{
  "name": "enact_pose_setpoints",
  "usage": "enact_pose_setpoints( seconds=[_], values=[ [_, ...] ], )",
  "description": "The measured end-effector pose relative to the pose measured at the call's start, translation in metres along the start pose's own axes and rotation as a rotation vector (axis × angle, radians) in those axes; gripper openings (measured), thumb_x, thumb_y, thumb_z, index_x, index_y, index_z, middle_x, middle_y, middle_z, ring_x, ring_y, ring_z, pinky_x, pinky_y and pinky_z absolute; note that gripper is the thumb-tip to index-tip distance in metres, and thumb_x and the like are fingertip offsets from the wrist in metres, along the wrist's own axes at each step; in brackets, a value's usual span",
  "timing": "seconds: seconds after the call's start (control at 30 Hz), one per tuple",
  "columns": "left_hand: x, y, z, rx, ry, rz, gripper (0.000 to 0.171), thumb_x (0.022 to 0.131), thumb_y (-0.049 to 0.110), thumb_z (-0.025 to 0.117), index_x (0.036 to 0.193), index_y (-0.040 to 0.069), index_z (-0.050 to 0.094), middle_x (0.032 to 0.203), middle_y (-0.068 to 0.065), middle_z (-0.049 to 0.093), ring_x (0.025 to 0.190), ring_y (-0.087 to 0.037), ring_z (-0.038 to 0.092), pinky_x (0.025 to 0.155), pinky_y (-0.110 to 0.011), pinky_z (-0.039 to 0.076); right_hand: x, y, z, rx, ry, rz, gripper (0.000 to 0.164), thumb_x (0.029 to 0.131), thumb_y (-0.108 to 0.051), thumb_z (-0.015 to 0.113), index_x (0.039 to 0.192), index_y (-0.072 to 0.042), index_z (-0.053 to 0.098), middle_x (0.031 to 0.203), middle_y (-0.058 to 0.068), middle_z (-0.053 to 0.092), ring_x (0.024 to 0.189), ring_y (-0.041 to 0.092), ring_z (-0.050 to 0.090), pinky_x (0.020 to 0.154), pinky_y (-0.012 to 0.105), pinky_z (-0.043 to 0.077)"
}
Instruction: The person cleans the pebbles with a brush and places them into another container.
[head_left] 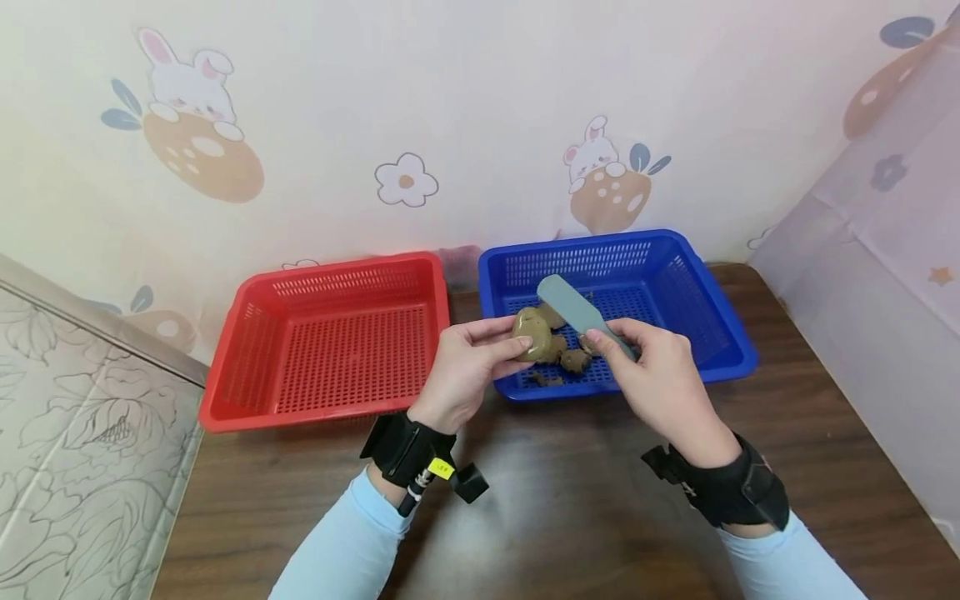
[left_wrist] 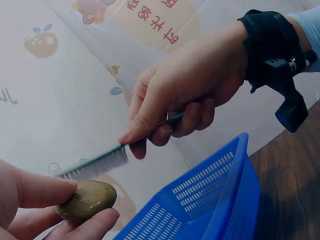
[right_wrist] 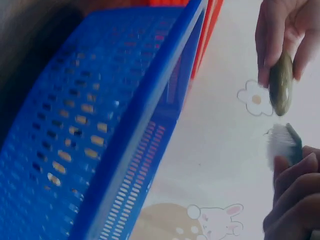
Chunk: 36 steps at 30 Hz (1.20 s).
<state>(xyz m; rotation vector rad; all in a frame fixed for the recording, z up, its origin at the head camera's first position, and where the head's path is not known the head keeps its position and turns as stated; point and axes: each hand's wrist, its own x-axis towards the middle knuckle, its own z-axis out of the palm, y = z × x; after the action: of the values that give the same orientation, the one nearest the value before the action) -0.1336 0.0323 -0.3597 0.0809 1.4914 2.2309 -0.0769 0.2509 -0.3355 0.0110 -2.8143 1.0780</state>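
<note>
My left hand [head_left: 467, 367] pinches a smooth, shiny olive-brown stone [head_left: 531, 332] between thumb and fingers, over the left part of the blue basket [head_left: 675, 333]. A grey-green brush [head_left: 567, 302] is gripped in my right hand [head_left: 663, 375], its fingers curled round the handle. White bristles [left_wrist: 102, 165] face down along the brush's head, close over the stone in the left wrist view. In the right wrist view the stone [right_wrist: 281, 90] has its lower end near the bristles. Several dirt-covered brown stones [head_left: 576, 360] lie in the blue basket beneath the hands.
Left of the blue basket stands a red mesh basket [head_left: 352, 358]. Both sit on a dark wooden table [head_left: 555, 492] against a wall [head_left: 480, 100] with rabbit and flower prints. A pale floral panel [head_left: 82, 450] borders the table's left side.
</note>
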Motion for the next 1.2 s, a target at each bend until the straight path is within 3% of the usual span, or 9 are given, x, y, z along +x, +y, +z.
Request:
enact_pose_setpoints(
  seconds=[0.2,0.37,0.5,0.7,0.87,1.07,1.2],
  values=[
    [-0.001,0.004,-0.003,0.032,-0.005,0.02,0.035,0.082,0.005,0.069,0.117,0.003,0.064,0.113,-0.016,0.067,0.1,-0.028,0.067,0.084,-0.04,0.054,0.001,-0.001,0.003,0.014,-0.089,-0.037,0.039,0.091,-0.054,0.049,0.108,-0.022,0.065,0.07,0.002,0.056,0.047,0.013,0.039,0.038,0.026,0.031],
    [-0.003,0.014,-0.008,0.026,-0.022,0.005,0.035,0.084,0.005,0.067,0.119,0.003,0.062,0.116,-0.017,0.065,0.098,-0.026,0.068,0.084,-0.039,0.054,0.009,0.001,0.001,-0.031,-0.02,0.025,0.046,0.09,-0.057,0.047,0.107,-0.018,0.065,0.068,0.005,0.055,0.046,0.013,0.039,0.036,0.028,0.028],
    [-0.004,0.031,-0.022,0.035,0.018,0.007,0.033,0.086,0.007,0.066,0.118,0.002,0.062,0.116,-0.018,0.064,0.098,-0.027,0.068,0.084,-0.038,0.055,0.013,0.002,-0.004,-0.044,-0.015,0.028,0.048,0.089,-0.058,0.048,0.106,-0.015,0.064,0.073,0.006,0.058,0.048,0.015,0.042,0.035,0.029,0.028],
    [-0.003,0.068,-0.065,0.149,0.153,-0.024,0.039,0.084,0.017,0.07,0.122,0.007,0.062,0.115,-0.013,0.066,0.096,-0.022,0.068,0.087,-0.037,0.054,0.018,0.004,-0.012,-0.098,-0.054,0.015,0.049,0.086,-0.06,0.052,0.104,-0.015,0.062,0.072,0.006,0.057,0.044,0.015,0.042,0.034,0.029,0.028],
    [0.003,0.093,-0.11,0.28,0.281,-0.106,0.036,0.085,0.025,0.069,0.119,0.013,0.065,0.115,-0.008,0.065,0.101,-0.022,0.064,0.096,-0.035,0.05,0.025,0.005,-0.011,-0.126,-0.066,-0.001,0.047,0.087,-0.057,0.054,0.105,-0.014,0.062,0.071,0.006,0.057,0.042,0.015,0.042,0.034,0.028,0.029],
    [0.028,0.093,-0.157,0.454,0.372,-0.156,0.04,0.089,0.022,0.064,0.126,0.007,0.058,0.125,-0.008,0.057,0.109,-0.021,0.061,0.098,-0.037,0.048,0.029,0.008,-0.017,-0.182,-0.06,0.023,0.051,0.087,-0.06,0.05,0.107,-0.015,0.061,0.069,0.006,0.055,0.044,0.017,0.041,0.035,0.03,0.027],
    [0.033,0.095,-0.19,0.534,0.456,-0.204,0.033,0.089,0.016,0.064,0.118,0.002,0.061,0.121,-0.008,0.056,0.108,-0.023,0.06,0.097,-0.04,0.049,0.034,0.01,-0.017,-0.181,-0.093,0.037,0.053,0.087,-0.061,0.048,0.109,-0.014,0.059,0.069,0.008,0.052,0.046,0.017,0.041,0.035,0.03,0.027]
  ],
)
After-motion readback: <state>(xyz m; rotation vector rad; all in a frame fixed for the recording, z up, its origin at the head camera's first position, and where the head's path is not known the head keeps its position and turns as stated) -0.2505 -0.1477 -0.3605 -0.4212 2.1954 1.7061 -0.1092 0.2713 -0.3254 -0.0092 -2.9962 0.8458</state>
